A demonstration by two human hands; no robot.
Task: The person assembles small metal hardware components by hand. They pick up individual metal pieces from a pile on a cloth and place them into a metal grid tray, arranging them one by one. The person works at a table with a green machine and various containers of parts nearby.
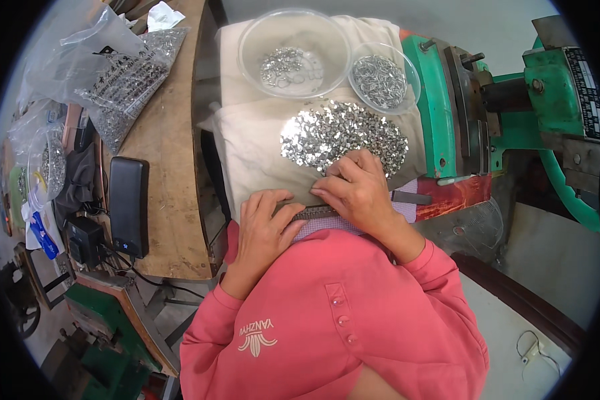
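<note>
A dark, narrow strip with a row of fine notches [319,212] lies across the near edge of the cloth, in front of my body. My left hand [263,223] grips its left end between thumb and fingers. Just above the strip, my right hand [357,190] has its thumb and fingertips pinched together; whatever is between them is too small or hidden to name. Beyond the right hand spreads a heap of small shiny metal pieces [343,137] on the beige cloth [253,147].
Behind the heap stand a large clear tub [247,63] with some metal pieces and a smaller bowl [413,87] of wire-like parts. A green machine [433,127] is at the right. On the left wooden table [170,193] are a black power bank [129,207] and a plastic bag of parts [130,87].
</note>
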